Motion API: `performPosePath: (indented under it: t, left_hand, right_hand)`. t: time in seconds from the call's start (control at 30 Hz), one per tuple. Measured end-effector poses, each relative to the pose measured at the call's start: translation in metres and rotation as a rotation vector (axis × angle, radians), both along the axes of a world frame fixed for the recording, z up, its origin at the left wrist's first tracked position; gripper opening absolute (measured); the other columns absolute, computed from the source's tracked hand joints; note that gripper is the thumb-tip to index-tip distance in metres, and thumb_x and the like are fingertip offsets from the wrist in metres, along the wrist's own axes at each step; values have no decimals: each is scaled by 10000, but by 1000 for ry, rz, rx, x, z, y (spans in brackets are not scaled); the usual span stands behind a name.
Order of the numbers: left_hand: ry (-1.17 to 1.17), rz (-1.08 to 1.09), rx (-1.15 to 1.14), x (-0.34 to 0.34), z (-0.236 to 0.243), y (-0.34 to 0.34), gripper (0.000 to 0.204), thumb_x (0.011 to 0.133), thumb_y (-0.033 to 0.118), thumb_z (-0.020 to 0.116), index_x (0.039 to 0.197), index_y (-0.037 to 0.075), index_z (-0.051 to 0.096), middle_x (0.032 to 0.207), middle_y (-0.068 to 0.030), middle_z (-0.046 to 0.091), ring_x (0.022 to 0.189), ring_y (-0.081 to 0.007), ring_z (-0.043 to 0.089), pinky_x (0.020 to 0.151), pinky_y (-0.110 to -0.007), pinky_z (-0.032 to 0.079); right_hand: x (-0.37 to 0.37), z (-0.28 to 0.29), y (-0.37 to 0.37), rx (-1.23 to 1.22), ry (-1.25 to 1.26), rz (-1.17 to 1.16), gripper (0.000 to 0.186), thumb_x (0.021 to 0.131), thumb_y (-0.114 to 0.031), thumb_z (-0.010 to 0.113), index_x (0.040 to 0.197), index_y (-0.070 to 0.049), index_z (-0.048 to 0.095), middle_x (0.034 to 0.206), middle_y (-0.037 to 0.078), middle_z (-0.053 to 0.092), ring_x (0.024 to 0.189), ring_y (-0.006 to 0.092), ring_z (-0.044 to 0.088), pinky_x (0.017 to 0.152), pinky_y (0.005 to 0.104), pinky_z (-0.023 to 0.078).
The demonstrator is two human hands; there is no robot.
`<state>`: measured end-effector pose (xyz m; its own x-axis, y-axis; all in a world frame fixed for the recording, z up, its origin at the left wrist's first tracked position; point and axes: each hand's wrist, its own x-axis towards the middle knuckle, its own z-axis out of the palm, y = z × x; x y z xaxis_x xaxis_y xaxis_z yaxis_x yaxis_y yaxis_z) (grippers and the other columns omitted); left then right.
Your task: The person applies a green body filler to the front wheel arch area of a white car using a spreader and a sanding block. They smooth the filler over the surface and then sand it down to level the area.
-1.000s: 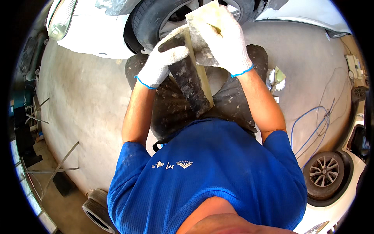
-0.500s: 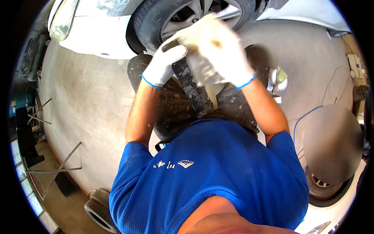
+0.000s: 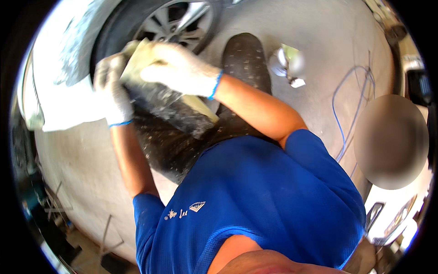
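Both my hands wear white knit gloves with blue cuffs and are held over my lap. My left hand [image 3: 112,86] curls round the far end of a long, flat black strip [image 3: 169,109], dusty and scuffed with grey-white. My right hand [image 3: 182,68] is closed on a pale yellow-green sheet [image 3: 134,66], like sandpaper, against the strip's far end. A yellow-green band shows along the strip's right edge; how it joins the black part is blurred. The left fingertips are partly hidden behind the sheet.
Ahead on the left are a car's tire [image 3: 112,34], spoked wheel [image 3: 175,27] and pale body panel [image 3: 68,105]. A can [image 3: 278,63] stands on the concrete floor, right of my knee. A blue hose [image 3: 337,118] curves farther right. Metal stands [image 3: 107,233] are at lower left.
My view has turned, so the wheel sits farther left and the can farther from the right edge. Both hands have moved left and lower, with the strip tilted more across my lap.
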<state>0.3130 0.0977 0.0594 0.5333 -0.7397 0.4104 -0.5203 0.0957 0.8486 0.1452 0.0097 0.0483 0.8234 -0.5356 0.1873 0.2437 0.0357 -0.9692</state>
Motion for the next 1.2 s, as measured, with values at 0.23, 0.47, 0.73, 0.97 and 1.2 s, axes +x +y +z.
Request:
performPosePath:
  t: [0.23,0.47,0.73,0.97,1.2]
  left_hand:
    - [160,273,-301,98,68,16,342,913,186,676,1122,-85,692,1082,-181,707,928,-250,682,894,-361,555]
    - [47,299,-330,81,54,33,323,946,106,612,1187,-106,649,1130,-188,680,1051,-249,637,983,-372,500]
    - [-193,-19,-191,10,35,-14,133,896,150,735,994,62,723,953,-16,700,878,-102,604,852,-254,479]
    - [-192,132,-509,7,69,-24,115,885,94,708,956,4,713,901,-93,713,828,-150,638,816,-298,520]
    - [-125,99,-148,29,24,-16,148,911,187,733,945,46,704,916,-42,689,747,-90,583,692,-260,500]
  right_hand:
    - [-58,-61,37,-180,147,147,263,881,-105,583,1122,-4,545,815,183,584,752,261,597,712,396,481]
    - [-102,-74,20,-140,216,-83,178,894,-41,634,1068,-5,648,984,59,654,904,145,625,838,285,506]
    - [-21,36,-51,-812,166,-459,129,904,-128,566,929,-6,601,783,216,642,662,329,651,570,391,512]
    - [14,-90,-67,-550,292,-75,198,896,-136,531,1008,0,621,863,246,658,783,386,656,684,469,518]
    - [-115,-77,-79,9,177,-316,208,893,-114,613,1067,-25,685,964,97,716,870,222,695,769,335,578]
